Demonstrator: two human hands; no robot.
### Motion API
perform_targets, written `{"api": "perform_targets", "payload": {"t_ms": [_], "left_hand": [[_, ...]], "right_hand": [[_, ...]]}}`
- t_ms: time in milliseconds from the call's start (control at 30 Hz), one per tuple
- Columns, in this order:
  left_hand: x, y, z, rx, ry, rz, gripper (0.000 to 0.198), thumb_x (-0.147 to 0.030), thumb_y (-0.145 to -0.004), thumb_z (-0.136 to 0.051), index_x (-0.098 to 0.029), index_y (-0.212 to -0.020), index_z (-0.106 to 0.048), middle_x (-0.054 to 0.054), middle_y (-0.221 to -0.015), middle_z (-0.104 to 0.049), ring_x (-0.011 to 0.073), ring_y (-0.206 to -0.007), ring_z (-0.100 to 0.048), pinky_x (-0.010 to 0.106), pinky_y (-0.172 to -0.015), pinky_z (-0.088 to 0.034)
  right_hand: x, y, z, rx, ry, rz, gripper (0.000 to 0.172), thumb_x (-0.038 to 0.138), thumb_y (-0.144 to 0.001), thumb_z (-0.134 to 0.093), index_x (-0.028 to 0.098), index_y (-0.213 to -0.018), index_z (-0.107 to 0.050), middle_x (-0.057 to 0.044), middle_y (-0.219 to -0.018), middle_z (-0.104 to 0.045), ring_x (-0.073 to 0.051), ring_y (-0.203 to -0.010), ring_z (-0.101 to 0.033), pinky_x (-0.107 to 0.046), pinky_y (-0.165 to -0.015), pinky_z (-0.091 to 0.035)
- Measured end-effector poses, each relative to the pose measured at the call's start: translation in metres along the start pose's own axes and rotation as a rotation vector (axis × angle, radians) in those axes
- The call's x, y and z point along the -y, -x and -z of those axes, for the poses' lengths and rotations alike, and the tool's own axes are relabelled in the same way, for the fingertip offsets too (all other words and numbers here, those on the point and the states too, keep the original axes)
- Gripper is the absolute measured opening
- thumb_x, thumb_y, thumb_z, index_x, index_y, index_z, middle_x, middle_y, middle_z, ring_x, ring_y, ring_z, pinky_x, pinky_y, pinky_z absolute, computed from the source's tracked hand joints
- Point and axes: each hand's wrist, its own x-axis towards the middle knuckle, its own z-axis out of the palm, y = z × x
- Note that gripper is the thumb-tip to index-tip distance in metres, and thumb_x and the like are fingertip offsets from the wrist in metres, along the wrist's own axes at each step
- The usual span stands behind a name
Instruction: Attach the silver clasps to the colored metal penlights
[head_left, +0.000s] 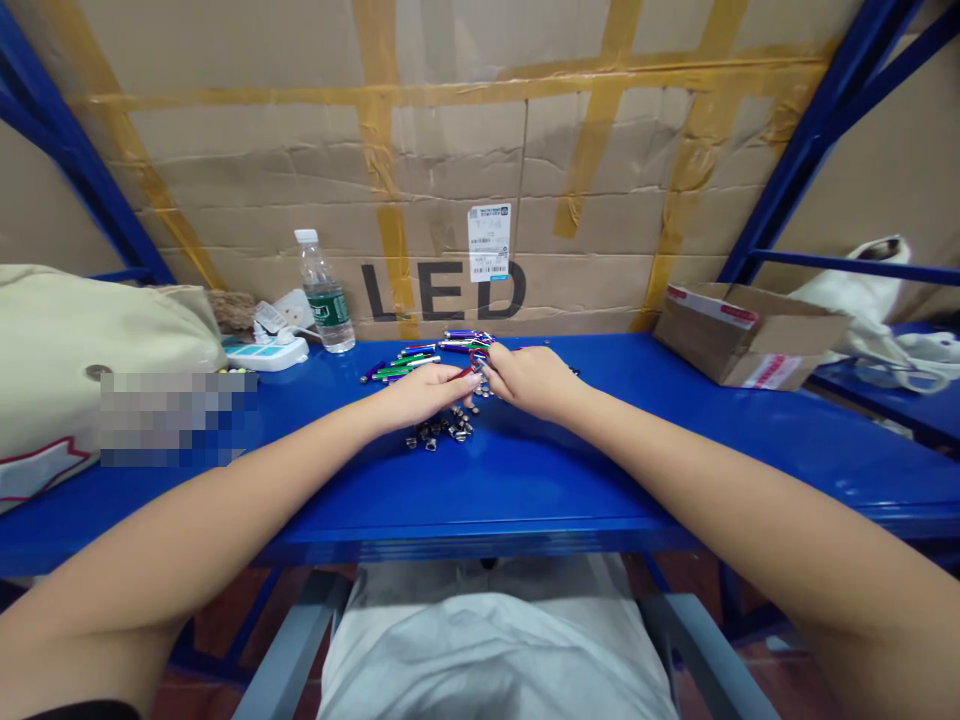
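My left hand (424,394) and my right hand (531,382) meet over the middle of the blue table. Their fingertips are closed on a small red item (468,371) with a shiny metal part. Its exact kind is too small to make out, and my fingers cover much of it. Just behind my hands lie several slim pen-like sticks (405,366) in blue, green and purple with silver ends. A loose heap of small silver metal pieces (448,428) lies below my left hand, with a few more between the hands.
The blue table (480,490) backs onto a taped cardboard wall (285,160). A water bottle (326,295) and a white power strip (270,352) stand at the back left. A cream bag (97,340) fills the left side; an open cardboard box (739,335) sits at the right.
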Motion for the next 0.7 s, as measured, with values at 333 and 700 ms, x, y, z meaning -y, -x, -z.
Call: {"api": "perform_targets", "payload": {"t_ms": [333, 700], "left_hand": [[0.016, -0.051, 0.047, -0.162, -0.372, -0.037, 0.047, -0.056, -0.091, -0.038, -0.018, -0.076, -0.061, 0.001, -0.058, -0.053, 0.0139, -0.054, -0.045, 0.026, -0.052, -0.035], [0.040, -0.114, 0.074, -0.289, -0.979, 0.232, 0.031, -0.030, -0.086, -0.049, -0.017, -0.111, -0.063, 0.013, -0.116, -0.065, 0.0299, -0.107, -0.059, 0.037, -0.086, -0.044]], "right_hand": [[-0.035, -0.004, -0.005, 0.054, -0.298, -0.176, 0.044, 0.044, -0.094, -0.032, 0.014, -0.123, -0.047, -0.016, -0.103, -0.069, -0.026, -0.083, -0.065, -0.031, -0.063, -0.039], [-0.069, 0.001, -0.013, 0.168, -0.454, -0.275, 0.047, 0.036, -0.089, -0.047, 0.015, -0.131, -0.049, -0.016, -0.121, -0.063, -0.027, -0.103, -0.061, -0.032, -0.079, -0.045]]}}
